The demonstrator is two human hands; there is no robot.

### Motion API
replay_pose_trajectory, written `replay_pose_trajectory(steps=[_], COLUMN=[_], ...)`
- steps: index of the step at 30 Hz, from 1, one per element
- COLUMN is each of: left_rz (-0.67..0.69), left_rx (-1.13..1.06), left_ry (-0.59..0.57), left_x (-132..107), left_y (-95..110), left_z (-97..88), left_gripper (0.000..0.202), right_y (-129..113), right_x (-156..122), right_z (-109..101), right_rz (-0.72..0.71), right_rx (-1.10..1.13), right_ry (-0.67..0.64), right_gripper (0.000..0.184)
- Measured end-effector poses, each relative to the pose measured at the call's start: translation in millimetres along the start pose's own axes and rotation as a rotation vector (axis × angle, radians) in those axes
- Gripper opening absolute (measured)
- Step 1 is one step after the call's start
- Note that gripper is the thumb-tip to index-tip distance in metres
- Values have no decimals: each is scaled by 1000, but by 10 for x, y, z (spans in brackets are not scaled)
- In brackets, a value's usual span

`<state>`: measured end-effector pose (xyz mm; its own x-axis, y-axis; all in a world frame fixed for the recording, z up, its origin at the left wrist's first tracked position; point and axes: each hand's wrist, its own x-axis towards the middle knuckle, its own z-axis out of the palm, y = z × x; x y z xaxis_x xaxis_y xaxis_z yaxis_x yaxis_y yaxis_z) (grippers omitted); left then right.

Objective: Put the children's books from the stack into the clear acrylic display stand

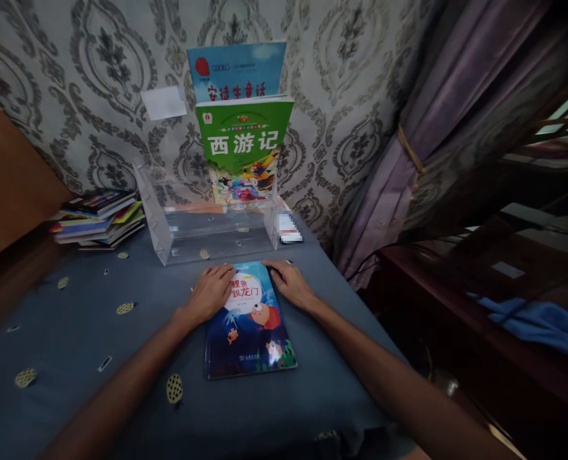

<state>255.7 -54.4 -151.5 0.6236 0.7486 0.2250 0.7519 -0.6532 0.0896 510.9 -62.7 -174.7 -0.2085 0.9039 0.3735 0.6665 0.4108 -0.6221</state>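
A blue picture book (250, 326) with fish on its cover lies face up on the cloth-covered surface. My left hand (211, 291) is closed at its upper left edge, fingertips over the cover. On the opposite side, my right hand (291, 284) holds the upper right corner with bent fingers. Just beyond the book stands a clear acrylic book stand (216, 239). A green book (245, 153) leans upright in its back part, with a light-blue book (238, 70) behind, mostly covered by it. The stand's front part shows no book.
Several books are stacked in a pile (101, 217) at the back left. A phone-like object (289, 229), partly blurred, lies right of the stand. Patterned wallpaper (351, 76) rises behind. A purple curtain (384, 191) hangs at the right, beyond the edge of the dark blue cloth (144, 351).
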Motion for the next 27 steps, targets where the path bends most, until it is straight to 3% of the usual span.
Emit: replay_pose_trajectory(steps=[13, 27], left_rz=[236, 182], left_rx=[-27, 13], left_ry=[-22, -47], left_x=[488, 560], left_y=[280, 346], left_z=[172, 184], left_gripper=[43, 45], right_y=[102, 128], right_x=[-4, 1], right_z=[-22, -26], right_rz=[-18, 9], right_rx=[62, 140], right_ry=[33, -1], right_gripper=[46, 46])
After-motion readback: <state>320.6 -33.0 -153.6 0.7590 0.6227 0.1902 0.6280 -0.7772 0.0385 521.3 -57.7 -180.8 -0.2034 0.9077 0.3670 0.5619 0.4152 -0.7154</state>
